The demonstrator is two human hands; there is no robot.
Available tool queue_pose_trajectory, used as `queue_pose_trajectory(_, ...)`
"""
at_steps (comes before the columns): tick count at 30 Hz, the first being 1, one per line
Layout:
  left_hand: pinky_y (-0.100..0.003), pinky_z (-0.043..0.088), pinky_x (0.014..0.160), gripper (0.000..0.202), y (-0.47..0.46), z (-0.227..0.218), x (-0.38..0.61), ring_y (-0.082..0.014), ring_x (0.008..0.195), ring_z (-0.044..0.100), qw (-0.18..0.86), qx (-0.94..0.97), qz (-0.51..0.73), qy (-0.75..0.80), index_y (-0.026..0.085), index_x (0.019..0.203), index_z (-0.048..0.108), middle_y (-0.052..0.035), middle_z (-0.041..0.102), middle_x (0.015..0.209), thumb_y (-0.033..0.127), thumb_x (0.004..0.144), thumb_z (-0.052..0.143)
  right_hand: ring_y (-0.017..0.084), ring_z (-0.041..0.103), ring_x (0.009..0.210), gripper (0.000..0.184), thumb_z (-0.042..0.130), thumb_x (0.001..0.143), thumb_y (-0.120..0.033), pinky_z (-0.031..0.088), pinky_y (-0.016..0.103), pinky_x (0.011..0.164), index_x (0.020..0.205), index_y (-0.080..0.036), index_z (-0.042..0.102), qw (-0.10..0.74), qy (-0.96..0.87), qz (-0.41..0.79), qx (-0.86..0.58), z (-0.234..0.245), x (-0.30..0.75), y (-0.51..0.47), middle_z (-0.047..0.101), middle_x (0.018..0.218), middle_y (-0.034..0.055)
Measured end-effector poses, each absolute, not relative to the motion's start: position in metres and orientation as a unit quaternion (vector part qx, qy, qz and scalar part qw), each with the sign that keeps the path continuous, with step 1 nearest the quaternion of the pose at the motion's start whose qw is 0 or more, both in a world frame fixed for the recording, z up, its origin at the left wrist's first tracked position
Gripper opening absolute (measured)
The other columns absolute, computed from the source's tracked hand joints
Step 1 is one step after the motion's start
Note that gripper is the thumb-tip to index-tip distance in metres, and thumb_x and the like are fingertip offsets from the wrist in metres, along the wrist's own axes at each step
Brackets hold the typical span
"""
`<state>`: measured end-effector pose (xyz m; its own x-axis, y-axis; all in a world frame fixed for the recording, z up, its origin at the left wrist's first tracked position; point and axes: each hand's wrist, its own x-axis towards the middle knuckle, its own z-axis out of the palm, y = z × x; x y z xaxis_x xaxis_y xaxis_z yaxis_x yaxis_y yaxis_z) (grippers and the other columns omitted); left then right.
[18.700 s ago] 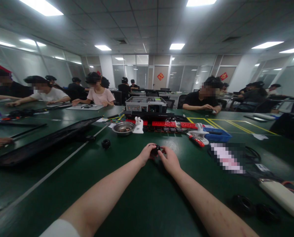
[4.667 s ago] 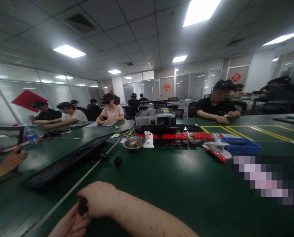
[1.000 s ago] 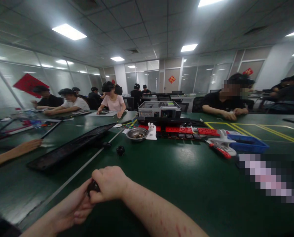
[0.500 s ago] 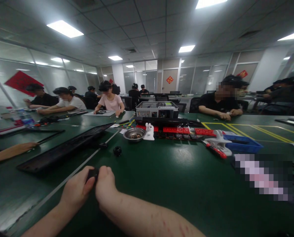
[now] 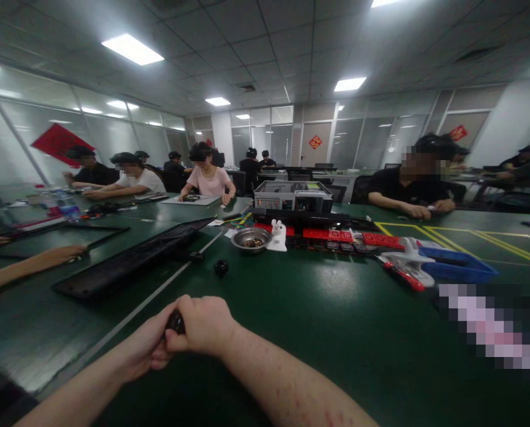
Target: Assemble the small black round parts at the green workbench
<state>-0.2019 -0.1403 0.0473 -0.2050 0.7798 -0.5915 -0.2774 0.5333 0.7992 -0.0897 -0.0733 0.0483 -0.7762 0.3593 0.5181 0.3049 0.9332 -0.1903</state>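
Both hands are together low in the view, above the green table (image 5: pixel 265 308). A small dark, shiny rounded part (image 5: pixel 175 322) shows between them; its exact kind I cannot make out. My left hand (image 5: pixel 152 344) is closed around it from the left and below. From the right, my right hand (image 5: pixel 205 325) grips the same part, fingers curled over it. Beyond the hands stands a small black round part (image 5: pixel 221 268) on the table. Further left lies a long black panel (image 5: pixel 131 261).
A metal bowl (image 5: pixel 238 242) of small screws stands beyond, beside a white rabbit-shaped piece (image 5: pixel 279 237). Behind are red strips (image 5: pixel 327 235) and an opened computer case (image 5: pixel 291 196). A red-handled tool (image 5: pixel 405 277) and blue tray (image 5: pixel 465 268) lie right. Another person's arm (image 5: pixel 38 265) reaches in left.
My hands have turned around the dark part, the right hand now lying over it and more of its rounded surface showing. The whole scene has shifted slightly right as my head turned.
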Motion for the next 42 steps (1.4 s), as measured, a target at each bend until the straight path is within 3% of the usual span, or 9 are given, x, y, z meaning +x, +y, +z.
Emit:
queue_pose_trajectory(5,-0.016,0.013,0.032,0.039,-0.125,0.043,-0.184,-0.0046,0.028,0.022,0.475,0.223,0.537,0.661,0.017,0.055,0.037,0.0086,0.027,0.033,0.055,0.067,0.040,0.018,0.055,0.061,0.031,0.047,0.067,-0.046,0.043,0.027,0.053,0.078,-0.017,0.046,0.317,-0.924,0.064,-0.204,0.042,-0.089,-0.064,0.058,0.072,0.0037)
queue_pose_trajectory(9,-0.023,0.034,0.040,0.038,-0.117,0.043,-0.176,-0.0111,0.041,0.042,0.335,0.333,0.562,0.679,0.016,0.060,0.044,0.0026,0.046,0.046,0.052,0.070,0.036,0.016,0.053,0.057,0.027,0.044,0.071,-0.042,0.041,0.026,0.051,0.080,-0.017,0.045,0.353,-0.873,0.181,-0.283,0.044,-0.086,-0.063,0.056,0.067,0.0029)
queue_pose_trajectory(17,-0.029,0.038,0.057,0.037,-0.097,0.045,-0.184,-0.0185,0.064,0.052,0.012,0.581,0.425,0.694,0.018,0.073,0.047,-0.0035,0.054,0.065,0.043,0.080,0.022,0.014,0.052,0.061,0.020,0.033,0.080,-0.036,0.038,0.024,0.053,0.075,-0.018,0.043,0.468,-0.677,0.439,-0.361,0.039,-0.096,-0.061,0.054,0.067,0.0015)
queue_pose_trajectory(21,-0.030,0.039,0.059,0.036,-0.086,0.043,-0.186,-0.0185,0.064,0.053,0.027,0.601,0.391,0.697,0.018,0.078,0.049,-0.0036,0.055,0.068,0.043,0.081,0.022,0.014,0.052,0.064,0.021,0.034,0.080,-0.037,0.039,0.024,0.055,0.076,-0.018,0.044,0.471,-0.624,0.496,-0.378,0.031,-0.102,-0.053,0.054,0.069,0.0019)
queue_pose_trajectory(24,-0.032,0.042,0.067,0.042,-0.079,0.036,-0.185,-0.0189,0.077,0.055,0.071,0.587,0.413,0.693,0.017,0.097,0.047,-0.0067,0.058,0.085,0.042,0.082,0.018,0.014,0.053,0.065,0.024,0.037,0.079,-0.040,0.040,0.025,0.057,0.085,-0.019,0.046,0.475,-0.645,0.474,-0.365,0.026,-0.099,-0.039,0.055,0.072,0.0012)
queue_pose_trajectory(28,-0.038,0.037,0.085,0.057,-0.076,0.018,-0.180,-0.0216,0.106,0.045,0.109,0.581,0.366,0.718,0.014,0.127,0.022,-0.0130,0.045,0.118,0.047,0.081,0.019,0.016,0.051,0.080,0.033,0.049,0.073,-0.034,0.040,0.028,0.070,0.102,-0.020,0.046,0.497,-0.709,0.316,-0.387,0.015,-0.083,0.000,0.055,0.088,0.0041)
queue_pose_trajectory(34,-0.049,0.014,0.098,0.068,-0.089,0.005,-0.159,-0.0267,0.125,0.013,0.143,0.726,0.134,0.659,0.022,0.129,0.022,-0.0072,0.018,0.137,0.059,0.072,0.028,0.020,0.044,0.088,0.045,0.048,0.072,-0.029,0.034,0.031,0.078,0.115,-0.019,0.042,0.410,-0.777,0.118,-0.463,-0.005,-0.073,0.043,0.053,0.092,0.0076)
queue_pose_trajectory(37,-0.050,0.007,0.099,0.069,-0.094,0.010,-0.153,-0.0259,0.125,0.008,0.150,0.757,0.082,0.631,0.024,0.130,0.019,-0.0053,0.015,0.138,0.061,0.072,0.026,0.020,0.044,0.086,0.052,0.050,0.069,-0.032,0.034,0.031,0.076,0.117,-0.017,0.038,0.367,-0.801,0.087,-0.466,-0.008,-0.085,0.048,0.053,0.092,0.0077)
queue_pose_trajectory(42,-0.050,0.007,0.099,0.070,-0.094,0.016,-0.156,-0.0256,0.126,0.007,0.157,0.766,0.062,0.620,0.024,0.130,0.015,-0.0058,0.012,0.138,0.061,0.072,0.024,0.021,0.043,0.088,0.039,0.050,0.069,-0.031,0.032,0.032,0.077,0.106,-0.019,0.047,0.309,-0.821,0.061,-0.476,-0.007,-0.095,0.050,0.053,0.094,0.0075)
